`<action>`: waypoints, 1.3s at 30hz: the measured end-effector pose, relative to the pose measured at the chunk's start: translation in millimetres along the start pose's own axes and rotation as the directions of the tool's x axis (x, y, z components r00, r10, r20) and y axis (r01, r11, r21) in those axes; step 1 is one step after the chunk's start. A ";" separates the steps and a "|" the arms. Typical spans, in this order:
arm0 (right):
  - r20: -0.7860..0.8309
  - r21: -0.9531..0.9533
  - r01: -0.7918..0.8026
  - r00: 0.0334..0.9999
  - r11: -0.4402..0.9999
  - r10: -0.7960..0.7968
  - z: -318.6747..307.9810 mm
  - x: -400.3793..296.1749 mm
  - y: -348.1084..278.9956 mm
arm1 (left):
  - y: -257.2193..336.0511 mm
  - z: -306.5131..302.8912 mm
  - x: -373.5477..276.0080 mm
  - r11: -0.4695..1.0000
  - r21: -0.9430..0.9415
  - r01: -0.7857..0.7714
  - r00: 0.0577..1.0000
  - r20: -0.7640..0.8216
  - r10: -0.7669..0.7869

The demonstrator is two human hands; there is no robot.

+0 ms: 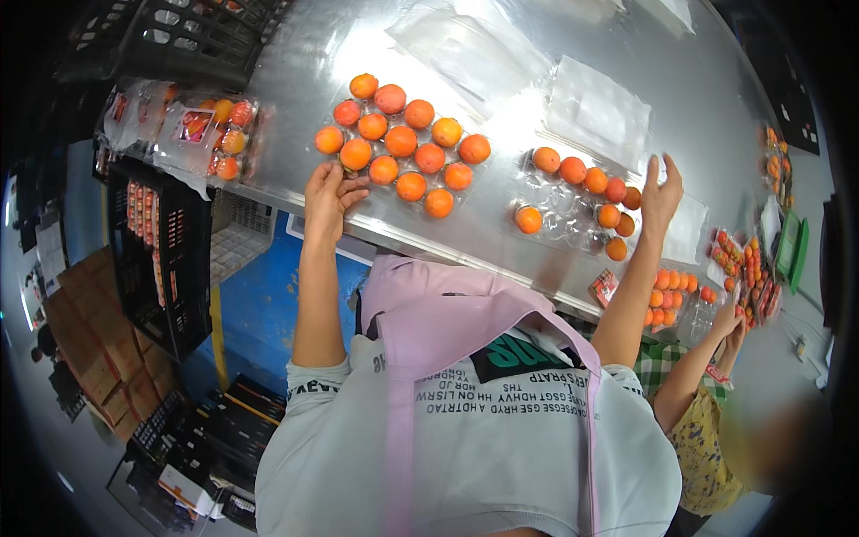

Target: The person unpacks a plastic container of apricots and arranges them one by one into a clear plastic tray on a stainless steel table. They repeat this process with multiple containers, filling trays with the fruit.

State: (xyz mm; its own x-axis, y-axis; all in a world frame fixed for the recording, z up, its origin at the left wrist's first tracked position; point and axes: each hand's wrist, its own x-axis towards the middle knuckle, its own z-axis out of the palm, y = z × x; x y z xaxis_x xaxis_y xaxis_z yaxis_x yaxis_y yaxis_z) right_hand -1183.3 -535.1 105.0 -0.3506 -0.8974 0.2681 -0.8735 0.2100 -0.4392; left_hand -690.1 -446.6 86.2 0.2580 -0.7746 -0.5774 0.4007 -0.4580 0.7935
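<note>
On the steel table (295,121), a clear plastic tray (470,180) bears rows of orange-red round fruits (400,141), in front of me and slightly left. My left hand (327,194) is at its near left corner, fingers bent by the lowest fruit; whether it grips the tray edge is unclear. To the right lies a second clear tray (562,225), partly filled: fruits (572,170) line its far edge, more sit at its right end and one at its near left. My right hand (661,191) is raised by its right end, thumb and fingers apart, beside a fruit.
Stacked clear film or bags (597,111) lie behind the trays. Wrapped fruit packs (201,134) stand at the left edge, near black crates (161,255). At the right, a co-worker (704,429) handles fruit beside more packs (671,295) and a green-framed device (792,250).
</note>
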 end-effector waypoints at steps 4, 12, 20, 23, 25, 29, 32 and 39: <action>0.333 0.356 -0.513 0.850 0.781 0.407 -5.6 -16.8 35.1 | -10.6 10.8 -14.7 0.990 -0.112 0.084 0.995 0.070 -0.077; 0.440 0.511 -0.621 0.783 0.594 0.440 -6.1 -37.3 12.1 | -35.2 38.3 -43.1 0.970 -0.199 0.140 0.989 0.075 -0.127; 0.409 0.470 -0.589 0.805 0.657 0.430 -1.5 -60.3 -8.5 | -36.4 37.6 -58.2 0.984 -0.119 0.134 0.991 -0.002 -0.135; 0.387 0.440 -0.576 0.814 0.689 0.434 -0.8 -62.0 -1.5 | -16.8 30.3 -62.0 0.942 0.229 0.245 0.963 0.053 -0.264; 0.227 0.402 -0.421 0.906 0.813 0.357 2.0 -63.2 -5.6 | 9.9 22.9 -60.3 0.736 0.635 0.235 0.923 0.090 -0.373; 0.068 0.397 -0.188 0.982 0.898 0.176 2.6 -62.0 -31.0 | 22.2 34.7 -64.7 0.563 0.777 -0.281 0.938 0.098 0.333; 0.104 0.473 -0.170 0.985 0.864 0.136 1.3 -61.7 -67.5 | 26.5 47.2 -62.9 0.323 0.870 -0.373 0.860 0.193 0.473; 0.118 0.502 0.132 0.969 0.855 -0.219 7.5 -85.2 -113.9 | 29.7 22.5 -52.8 0.150 0.930 -0.336 0.877 0.252 0.408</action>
State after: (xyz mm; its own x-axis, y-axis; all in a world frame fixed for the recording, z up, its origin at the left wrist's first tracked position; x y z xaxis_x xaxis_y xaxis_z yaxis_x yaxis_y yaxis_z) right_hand -1051.4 -485.6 125.7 -0.1082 -0.9609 0.2547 -0.6232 -0.1341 -0.7704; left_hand -711.6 -429.1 144.6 0.1687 -0.9765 -0.1342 -0.8442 -0.2135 0.4917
